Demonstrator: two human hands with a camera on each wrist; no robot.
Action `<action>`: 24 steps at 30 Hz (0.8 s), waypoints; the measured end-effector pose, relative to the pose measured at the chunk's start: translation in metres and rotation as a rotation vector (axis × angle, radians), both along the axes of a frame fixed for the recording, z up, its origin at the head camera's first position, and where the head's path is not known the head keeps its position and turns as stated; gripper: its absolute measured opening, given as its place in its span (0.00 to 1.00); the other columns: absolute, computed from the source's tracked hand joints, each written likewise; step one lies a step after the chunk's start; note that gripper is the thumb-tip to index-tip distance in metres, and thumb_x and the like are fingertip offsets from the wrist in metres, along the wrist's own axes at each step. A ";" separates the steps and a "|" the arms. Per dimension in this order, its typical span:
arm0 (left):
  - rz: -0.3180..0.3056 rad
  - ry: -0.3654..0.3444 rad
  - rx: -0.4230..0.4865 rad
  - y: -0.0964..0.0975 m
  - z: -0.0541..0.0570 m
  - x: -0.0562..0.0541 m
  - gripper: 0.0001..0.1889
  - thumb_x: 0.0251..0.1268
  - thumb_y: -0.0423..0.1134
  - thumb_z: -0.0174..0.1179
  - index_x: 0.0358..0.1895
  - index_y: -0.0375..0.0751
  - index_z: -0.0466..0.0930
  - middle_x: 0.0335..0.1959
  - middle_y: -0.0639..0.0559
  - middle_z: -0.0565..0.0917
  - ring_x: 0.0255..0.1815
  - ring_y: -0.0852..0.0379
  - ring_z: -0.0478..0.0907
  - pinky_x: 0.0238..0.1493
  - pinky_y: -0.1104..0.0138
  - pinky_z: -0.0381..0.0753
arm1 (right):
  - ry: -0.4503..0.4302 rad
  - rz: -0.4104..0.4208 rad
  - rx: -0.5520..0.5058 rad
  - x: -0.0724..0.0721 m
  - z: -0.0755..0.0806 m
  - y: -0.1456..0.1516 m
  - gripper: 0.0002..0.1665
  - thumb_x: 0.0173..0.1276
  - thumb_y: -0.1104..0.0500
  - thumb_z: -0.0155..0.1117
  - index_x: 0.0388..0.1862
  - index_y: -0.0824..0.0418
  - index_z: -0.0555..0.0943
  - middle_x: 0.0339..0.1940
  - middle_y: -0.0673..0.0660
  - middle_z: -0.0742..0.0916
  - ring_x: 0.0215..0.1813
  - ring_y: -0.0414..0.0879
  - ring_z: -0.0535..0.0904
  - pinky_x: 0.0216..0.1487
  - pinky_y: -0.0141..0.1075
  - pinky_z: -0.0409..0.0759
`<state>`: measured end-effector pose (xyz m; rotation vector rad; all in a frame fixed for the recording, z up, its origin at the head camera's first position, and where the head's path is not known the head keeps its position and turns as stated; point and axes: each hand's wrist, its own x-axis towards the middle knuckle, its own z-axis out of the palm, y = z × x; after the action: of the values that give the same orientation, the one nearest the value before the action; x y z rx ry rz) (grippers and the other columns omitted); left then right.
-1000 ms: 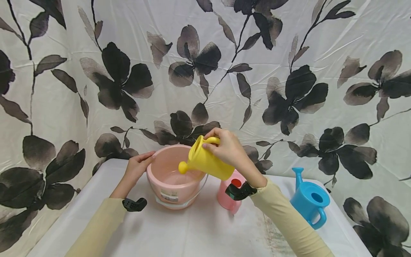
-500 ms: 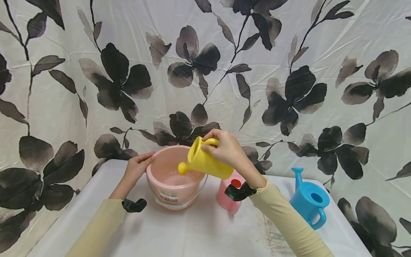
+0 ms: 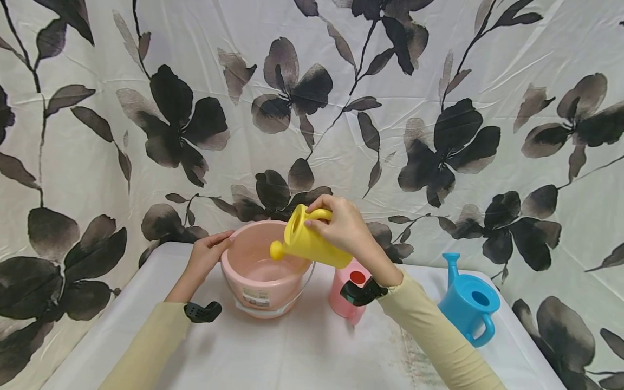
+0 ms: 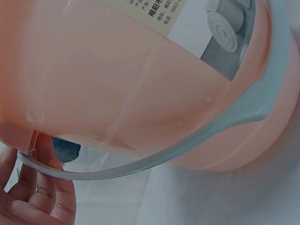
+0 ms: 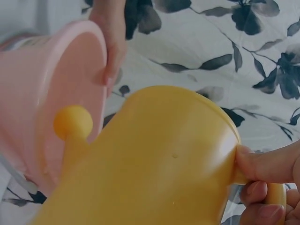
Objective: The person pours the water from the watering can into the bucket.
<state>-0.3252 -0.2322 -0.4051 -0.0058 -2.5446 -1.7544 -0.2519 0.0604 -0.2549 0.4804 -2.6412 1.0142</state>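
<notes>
In the head view, my right hand [image 3: 341, 225] grips the handle of a yellow watering can [image 3: 317, 244], tilted with its round spout head over the mouth of a pink bucket [image 3: 258, 290]. The right wrist view shows thumb and fingers closed round that yellow handle. My left hand [image 3: 205, 260] holds the bucket's left rim; in the left wrist view its fingers [image 4: 44, 194] curl by the ear where the grey bail handle [image 4: 154, 159] joins. The bucket stands upright. Any stream from the spout is too faint to tell.
A pink watering can [image 3: 348, 295] stands just right of the bucket, partly behind the right wrist. A blue watering can [image 3: 470, 303] stands near the right edge of the white-covered table [image 3: 292, 352]. Floral cloth [image 3: 312, 108] hangs behind.
The yellow watering can's base has risen slightly, so it tips a little more toward the bucket. My left hand stays at the rim.
</notes>
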 end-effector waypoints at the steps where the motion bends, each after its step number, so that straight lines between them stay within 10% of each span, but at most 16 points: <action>1: -0.001 0.000 0.001 0.000 0.000 0.000 0.28 0.73 0.51 0.50 0.68 0.38 0.68 0.65 0.37 0.74 0.56 0.53 0.78 0.45 0.79 0.81 | 0.007 0.002 -0.001 0.000 0.000 0.000 0.11 0.59 0.59 0.71 0.40 0.58 0.82 0.38 0.56 0.86 0.36 0.47 0.79 0.36 0.32 0.79; 13: -0.005 0.013 0.021 -0.001 0.002 0.002 0.28 0.72 0.50 0.52 0.67 0.37 0.69 0.65 0.36 0.74 0.41 0.76 0.75 0.40 0.83 0.78 | 0.105 -0.025 -0.073 0.001 -0.004 0.003 0.10 0.57 0.61 0.72 0.38 0.58 0.83 0.36 0.55 0.88 0.33 0.45 0.77 0.34 0.31 0.75; 24: -0.018 0.016 0.023 -0.002 0.000 0.002 0.27 0.72 0.50 0.51 0.67 0.37 0.69 0.65 0.37 0.74 0.41 0.76 0.75 0.42 0.82 0.78 | 0.123 -0.047 -0.152 0.004 -0.009 0.009 0.11 0.56 0.63 0.73 0.38 0.61 0.83 0.37 0.58 0.89 0.33 0.46 0.77 0.35 0.30 0.74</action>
<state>-0.3232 -0.2339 -0.4053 -0.0408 -2.5213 -1.7822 -0.2483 0.0699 -0.2634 0.4303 -2.4344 1.1232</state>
